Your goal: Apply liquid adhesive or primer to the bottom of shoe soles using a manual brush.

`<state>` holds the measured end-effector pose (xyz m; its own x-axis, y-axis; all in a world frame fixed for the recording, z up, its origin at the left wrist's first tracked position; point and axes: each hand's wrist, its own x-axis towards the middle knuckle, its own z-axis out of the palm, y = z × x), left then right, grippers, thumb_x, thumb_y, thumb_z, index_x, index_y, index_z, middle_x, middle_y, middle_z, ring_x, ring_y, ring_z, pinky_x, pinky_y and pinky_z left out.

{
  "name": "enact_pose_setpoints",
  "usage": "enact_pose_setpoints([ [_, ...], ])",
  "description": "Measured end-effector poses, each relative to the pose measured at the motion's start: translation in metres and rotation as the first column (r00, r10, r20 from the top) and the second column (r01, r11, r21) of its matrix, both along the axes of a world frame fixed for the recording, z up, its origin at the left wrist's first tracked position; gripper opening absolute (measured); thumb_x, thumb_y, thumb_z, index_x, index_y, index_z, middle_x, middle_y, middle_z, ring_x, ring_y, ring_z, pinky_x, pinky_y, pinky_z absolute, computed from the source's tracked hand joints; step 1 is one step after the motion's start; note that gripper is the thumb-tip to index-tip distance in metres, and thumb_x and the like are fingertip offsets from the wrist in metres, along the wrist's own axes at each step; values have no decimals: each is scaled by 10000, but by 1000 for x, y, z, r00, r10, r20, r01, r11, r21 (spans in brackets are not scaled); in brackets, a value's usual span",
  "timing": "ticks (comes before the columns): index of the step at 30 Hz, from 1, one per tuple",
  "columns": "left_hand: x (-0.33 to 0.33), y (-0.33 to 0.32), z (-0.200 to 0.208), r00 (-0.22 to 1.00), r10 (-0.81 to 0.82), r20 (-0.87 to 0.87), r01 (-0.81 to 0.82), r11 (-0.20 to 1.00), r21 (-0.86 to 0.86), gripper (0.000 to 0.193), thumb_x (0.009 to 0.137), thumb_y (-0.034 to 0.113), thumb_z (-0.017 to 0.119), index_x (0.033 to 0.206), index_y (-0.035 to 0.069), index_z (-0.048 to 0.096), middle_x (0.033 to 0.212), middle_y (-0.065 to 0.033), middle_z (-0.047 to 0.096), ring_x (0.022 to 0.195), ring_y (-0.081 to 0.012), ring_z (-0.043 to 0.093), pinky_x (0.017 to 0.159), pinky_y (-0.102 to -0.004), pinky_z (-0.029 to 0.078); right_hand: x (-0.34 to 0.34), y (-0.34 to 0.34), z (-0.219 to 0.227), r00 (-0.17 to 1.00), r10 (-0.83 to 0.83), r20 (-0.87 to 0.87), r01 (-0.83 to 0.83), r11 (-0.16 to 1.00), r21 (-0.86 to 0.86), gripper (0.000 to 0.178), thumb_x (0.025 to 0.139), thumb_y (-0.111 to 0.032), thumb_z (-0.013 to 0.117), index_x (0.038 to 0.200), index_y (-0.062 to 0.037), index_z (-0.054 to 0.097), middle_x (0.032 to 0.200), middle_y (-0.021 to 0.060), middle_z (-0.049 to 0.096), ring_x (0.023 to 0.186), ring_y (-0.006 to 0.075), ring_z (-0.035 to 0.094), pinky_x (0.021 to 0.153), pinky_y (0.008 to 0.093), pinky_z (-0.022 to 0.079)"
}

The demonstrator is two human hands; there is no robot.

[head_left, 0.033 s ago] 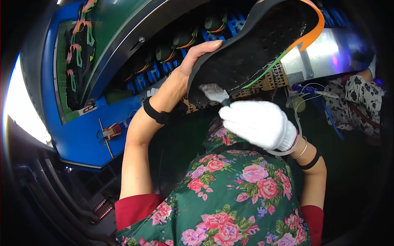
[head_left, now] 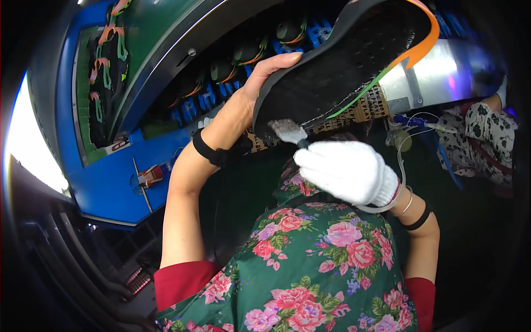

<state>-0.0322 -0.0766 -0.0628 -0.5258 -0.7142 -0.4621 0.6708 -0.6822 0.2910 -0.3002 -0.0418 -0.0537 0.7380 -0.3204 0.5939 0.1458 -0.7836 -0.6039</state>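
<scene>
A large black shoe sole with an orange and green rim is held up in front of me, its hollow inner side facing me. My bare left hand grips the sole's left edge, thumb along the rim and the other fingers hidden behind it. My right hand, in a white knitted glove, is closed around a small flat brush with a pale ferrule and a dark handle. The bristles lie at the near left end of the sole, touching or just over its inside; I cannot tell which.
Behind the sole, several shoe parts sit on blue holders along a curved metal-edged machine. A blue table at left bears a small red container and a thin stick. Another person's patterned clothing shows at far right.
The brush and my gloved right hand have shifted slightly toward me. My left hand and the sole are almost where they were.
</scene>
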Motion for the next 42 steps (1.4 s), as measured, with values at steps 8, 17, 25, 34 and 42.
enact_pose_setpoints([
  [8, 6, -6, 2, 999, -36, 24, 38, 993, -112, 398, 965, 273, 670, 1242, -9, 717, 1097, -166, 776, 891, -248, 774, 844, -363, 645, 4, -19, 7, 986, -129, 108, 104, 971, 215, 331, 779, -85, 851, 1104, -134, 808, 1116, 64, 795, 954, 241, 760, 796, 355, 610],
  [17, -13, 12, -17, 979, 193, 57, -196, 980, 39, 615, 1023, 461, 575, 1442, 12, 596, 1367, -197, 682, 1207, -347, 690, 1097, -487, 531, -8, -44, 10, 951, -286, 118, 218, 889, 403, 201, 808, -7, 826, 1003, -52, 817, 1023, 114, 803, 895, 243, 765, 808, 337, 601],
  [25, -46, 39, -17, 969, 48, -241, -58, 998, -35, 736, 1034, 548, 503, 1576, 55, 442, 1522, -242, 540, 1321, -419, 603, 1147, -592, 467, -24, -116, 27, 849, -519, 100, 528, 821, -216, 308, 822, -1, 753, 1120, -71, 794, 1121, 118, 778, 995, 272, 740, 862, 373, 602],
  [34, -10, 72, -25, 930, 169, -325, -228, 962, -152, 1040, 922, 794, 504, 1632, 61, 307, 1533, -381, 415, 1308, -539, 554, 1077, -655, 490, -7, -12, 20, 977, 88, 196, -193, 756, 625, 176, 846, -85, 817, 1021, -68, 810, 1056, 109, 794, 946, 263, 751, 845, 357, 591],
  [42, 68, 58, 66, 930, 335, -152, -345, 650, -677, 1236, 807, 826, 653, 1631, 6, 234, 1531, -381, 383, 1229, -513, 593, 983, -565, 583, -27, -18, -10, 847, -448, 285, -171, 278, 945, 134, 783, 114, 735, 904, 59, 752, 1054, 243, 763, 894, 248, 754, 790, 340, 624],
])
